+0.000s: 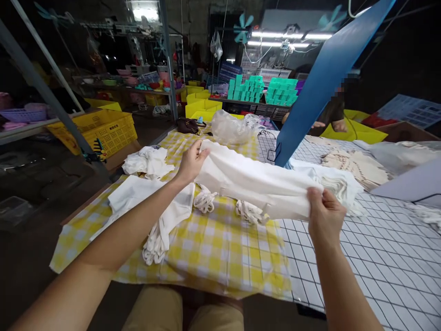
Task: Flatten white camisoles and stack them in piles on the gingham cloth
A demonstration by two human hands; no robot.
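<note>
The left hand (190,162) is closed on one end of a white cloth (255,184), with the fingers curled over its edge, and the right hand (324,216) pinches the other end between thumb and fingers. The cloth is stretched between both hands, a little above the table (396,257), near the middle of the view. Under it, on a yellow checked cover (213,248), two small white bundles of string (206,201) lie at about 6 o'clock from the cloth. A folded white piece (138,195) lies flat at 8 o'clock, partly under the left forearm, and a crumpled white heap (148,162) sits at 9 o'clock. A blue board (324,78) rises tilted at 1 o'clock, just behind the cloth. A clear plastic bag (230,128) lies at 12 o'clock. Yellow crates (106,128) stand far at 10 o'clock. Another person's hands (330,125) show behind the blue board, well apart.
</note>
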